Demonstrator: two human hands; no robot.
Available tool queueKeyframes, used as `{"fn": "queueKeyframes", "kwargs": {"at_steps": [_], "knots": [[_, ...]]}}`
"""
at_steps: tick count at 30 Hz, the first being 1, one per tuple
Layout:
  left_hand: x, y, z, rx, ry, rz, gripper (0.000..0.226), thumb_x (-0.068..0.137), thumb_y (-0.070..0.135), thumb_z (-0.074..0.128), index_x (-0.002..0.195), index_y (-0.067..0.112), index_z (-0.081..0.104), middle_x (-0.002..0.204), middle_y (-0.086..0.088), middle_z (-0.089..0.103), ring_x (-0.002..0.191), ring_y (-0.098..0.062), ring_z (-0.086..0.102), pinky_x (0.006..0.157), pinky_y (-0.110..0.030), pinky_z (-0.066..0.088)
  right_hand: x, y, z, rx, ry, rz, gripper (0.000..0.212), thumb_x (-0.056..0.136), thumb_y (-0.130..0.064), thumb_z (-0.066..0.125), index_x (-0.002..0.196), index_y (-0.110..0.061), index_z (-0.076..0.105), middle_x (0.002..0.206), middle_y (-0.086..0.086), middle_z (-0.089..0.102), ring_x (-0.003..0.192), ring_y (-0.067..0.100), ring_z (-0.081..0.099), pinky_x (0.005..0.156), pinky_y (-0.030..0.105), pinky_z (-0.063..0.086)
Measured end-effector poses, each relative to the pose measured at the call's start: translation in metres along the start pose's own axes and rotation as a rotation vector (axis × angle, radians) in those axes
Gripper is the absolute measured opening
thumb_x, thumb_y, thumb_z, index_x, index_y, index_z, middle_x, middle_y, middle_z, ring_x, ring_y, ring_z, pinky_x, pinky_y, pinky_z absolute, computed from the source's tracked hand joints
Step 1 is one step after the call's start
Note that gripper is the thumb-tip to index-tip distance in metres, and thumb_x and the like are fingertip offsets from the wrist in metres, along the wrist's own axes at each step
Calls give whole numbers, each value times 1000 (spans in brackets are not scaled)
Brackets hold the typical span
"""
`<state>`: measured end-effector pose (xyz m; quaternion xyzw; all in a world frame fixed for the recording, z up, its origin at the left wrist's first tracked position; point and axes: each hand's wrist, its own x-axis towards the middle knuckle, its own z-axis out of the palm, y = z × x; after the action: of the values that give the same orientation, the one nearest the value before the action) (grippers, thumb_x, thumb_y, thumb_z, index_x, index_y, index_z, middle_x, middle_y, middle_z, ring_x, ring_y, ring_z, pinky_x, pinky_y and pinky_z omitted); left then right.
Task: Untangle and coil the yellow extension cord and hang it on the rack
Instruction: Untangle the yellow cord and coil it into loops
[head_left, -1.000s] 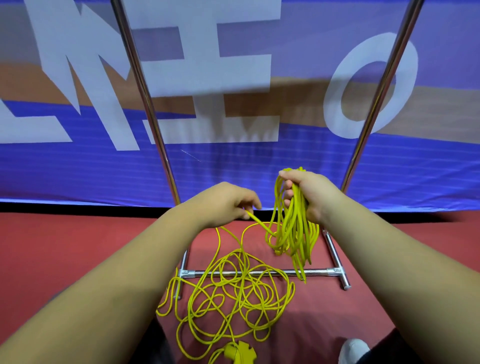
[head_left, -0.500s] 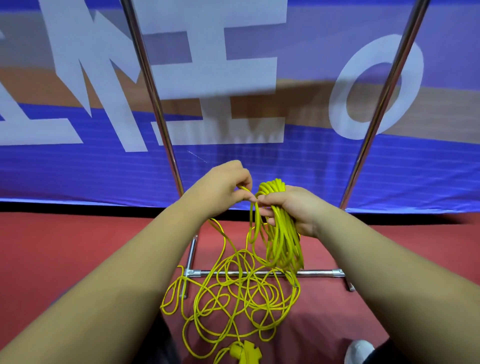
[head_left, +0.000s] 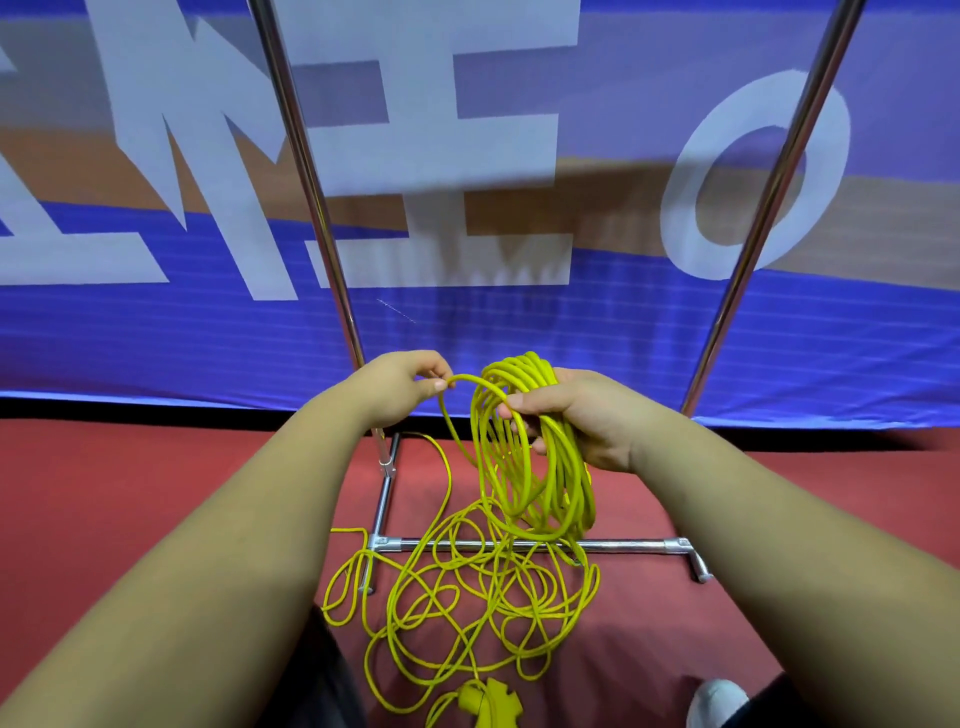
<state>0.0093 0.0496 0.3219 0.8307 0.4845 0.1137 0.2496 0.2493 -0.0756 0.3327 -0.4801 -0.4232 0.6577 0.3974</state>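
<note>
My right hand (head_left: 582, 418) grips a bundle of several loops of the yellow extension cord (head_left: 540, 467), which hang down from the fist. My left hand (head_left: 400, 387) pinches a single strand of the same cord just left of the bundle, and the strand arcs across to the right hand. The rest of the cord lies tangled on the red floor (head_left: 467, 608) below, over the rack's base bar. Its yellow socket block (head_left: 488, 704) rests at the bottom edge. The metal rack (head_left: 311, 208) stands in front, with two upright poles; its top is out of view.
The rack's horizontal base bar (head_left: 623, 545) crosses the red carpet under my hands. A blue banner with large white letters (head_left: 493, 156) hangs close behind the poles. A white shoe tip (head_left: 717, 701) shows at the bottom right.
The left hand rose and brought a new loop of cord up to the bundle, then drew slightly left. The right hand shifted left and turned, and the bundle now hangs wider.
</note>
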Motion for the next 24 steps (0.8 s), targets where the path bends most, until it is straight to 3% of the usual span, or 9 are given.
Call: {"fn": "queueKeyframes", "kwargs": {"at_steps": [3, 5, 8, 13, 16, 21, 24], "knots": [[0, 10, -5, -84, 41, 44, 11, 104, 30, 59, 98, 36, 66, 100, 10, 72, 92, -26, 64, 86, -43, 54, 0, 1, -2, 43, 6, 42, 12, 101, -16, 66, 113, -14, 70, 101, 5, 76, 84, 15, 71, 59, 25, 54], [-2, 22, -8, -121, 42, 116, 9, 103, 29, 60, 99, 35, 66, 94, 3, 70, 92, -31, 63, 85, -47, 54, 1, 1, -3, 121, 32, 69, 15, 105, -21, 61, 112, -11, 70, 100, 6, 78, 83, 17, 74, 60, 28, 56], [-9, 43, -12, -196, 14, 212, 8, 101, 25, 66, 99, 32, 71, 92, 1, 69, 85, -21, 61, 82, -37, 52, 3, -1, -2, 210, 57, 83, 19, 105, -22, 60, 109, -8, 73, 96, 6, 77, 76, 18, 73, 62, 32, 58], [-16, 59, -9, -323, -48, 302, 14, 90, 17, 80, 101, 23, 74, 94, 2, 75, 90, -7, 69, 85, -22, 54, 6, -1, -1, 170, 77, 49, 16, 99, -19, 70, 109, -9, 76, 93, 4, 74, 67, 12, 66, 58, 28, 57], [-11, 48, -9, -321, -67, 252, 22, 86, 19, 85, 102, 23, 70, 96, 2, 75, 87, -5, 68, 82, -21, 57, 10, 0, -2, 148, 96, 27, 11, 96, -17, 74, 97, -8, 80, 89, 12, 67, 63, 17, 61, 57, 29, 55], [1, 6, 0, -13, -177, 68, 9, 95, 27, 74, 93, 31, 67, 90, 11, 71, 82, -6, 63, 81, -31, 50, 10, -3, -2, 135, 104, 16, 14, 97, -16, 71, 89, -7, 78, 77, 11, 64, 59, 17, 58, 56, 30, 53], [5, 3, 2, -120, -176, 80, 5, 99, 28, 69, 96, 31, 66, 99, 9, 76, 98, -14, 70, 90, -38, 56, 6, -6, 1, 109, 86, 24, 13, 100, -14, 64, 96, -4, 71, 69, 3, 68, 55, 13, 59, 54, 27, 52]]}}
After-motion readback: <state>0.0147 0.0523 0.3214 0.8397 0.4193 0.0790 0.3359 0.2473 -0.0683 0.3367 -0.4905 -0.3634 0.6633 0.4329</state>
